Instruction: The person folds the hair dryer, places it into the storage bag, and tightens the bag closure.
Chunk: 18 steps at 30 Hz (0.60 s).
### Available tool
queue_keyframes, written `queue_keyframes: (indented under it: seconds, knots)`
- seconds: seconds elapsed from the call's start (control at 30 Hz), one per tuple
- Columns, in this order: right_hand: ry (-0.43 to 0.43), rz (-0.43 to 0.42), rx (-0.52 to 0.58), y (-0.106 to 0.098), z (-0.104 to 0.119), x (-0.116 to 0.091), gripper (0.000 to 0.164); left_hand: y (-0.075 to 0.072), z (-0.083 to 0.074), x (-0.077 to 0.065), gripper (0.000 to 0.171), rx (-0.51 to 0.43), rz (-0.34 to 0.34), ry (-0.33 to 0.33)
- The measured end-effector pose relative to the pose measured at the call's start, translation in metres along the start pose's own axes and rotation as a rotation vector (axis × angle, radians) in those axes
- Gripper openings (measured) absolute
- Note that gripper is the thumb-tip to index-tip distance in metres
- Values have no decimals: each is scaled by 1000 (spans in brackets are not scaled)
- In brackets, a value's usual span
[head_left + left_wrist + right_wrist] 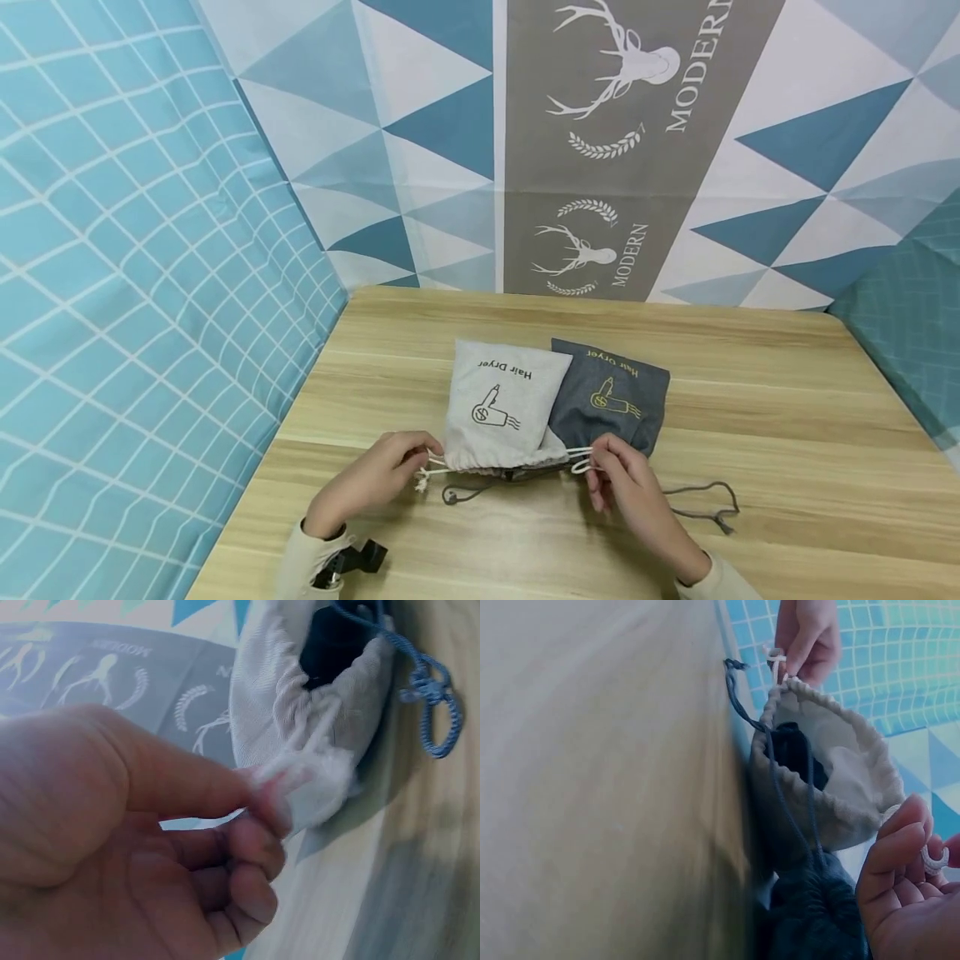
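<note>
A light grey drawstring bag, printed with "Hair Dryer" and a dryer outline, lies partly over a dark grey drawstring bag with the same design in yellow. My left hand pinches the knotted end of the white drawstring at the light bag's left side. On its right side, my right hand holds the looped white cord between thumb and fingers. The light bag's gathered mouth gapes in the right wrist view, and something dark shows inside; I cannot tell what it is.
The dark bag's cords trail over the wooden table: one loop at the left, another at the right. A black device is strapped at the left wrist. Patterned cloth walls border the table.
</note>
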State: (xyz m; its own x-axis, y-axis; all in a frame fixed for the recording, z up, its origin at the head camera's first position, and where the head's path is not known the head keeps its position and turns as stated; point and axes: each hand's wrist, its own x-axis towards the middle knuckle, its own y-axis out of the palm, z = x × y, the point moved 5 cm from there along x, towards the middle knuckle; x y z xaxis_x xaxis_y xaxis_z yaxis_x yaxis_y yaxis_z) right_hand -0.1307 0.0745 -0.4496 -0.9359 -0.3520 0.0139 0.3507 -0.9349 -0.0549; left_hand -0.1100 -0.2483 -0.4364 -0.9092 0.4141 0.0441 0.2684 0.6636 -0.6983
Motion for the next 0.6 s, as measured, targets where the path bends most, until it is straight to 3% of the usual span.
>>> queue_keyframes:
  seconds: [0.13, 0.23, 0.33, 0.47, 0.53, 0.6]
  knots:
    - [-18, -35, 6, -9, 5, 2, 35, -4, 1, -2, 22, -47, 28, 17]
    - [-47, -37, -3, -14, 10, 3, 35, -7, 1, -5, 20, -108, 94, 25]
    - [-64, -22, -10, -17, 15, 5, 35, -16, 1, -11, 17, -109, 109, 20]
    - [-84, -26, -11, -23, 23, 8, 36, -38, 2, -16, 13, -74, -33, 38]
    - [-106, -29, -10, -26, 28, 10, 37, -46, 2, -15, 17, -148, -111, 65]
    - [-133, -33, -13, -30, 33, 12, 38, -51, 0, -13, 21, -307, -158, 103]
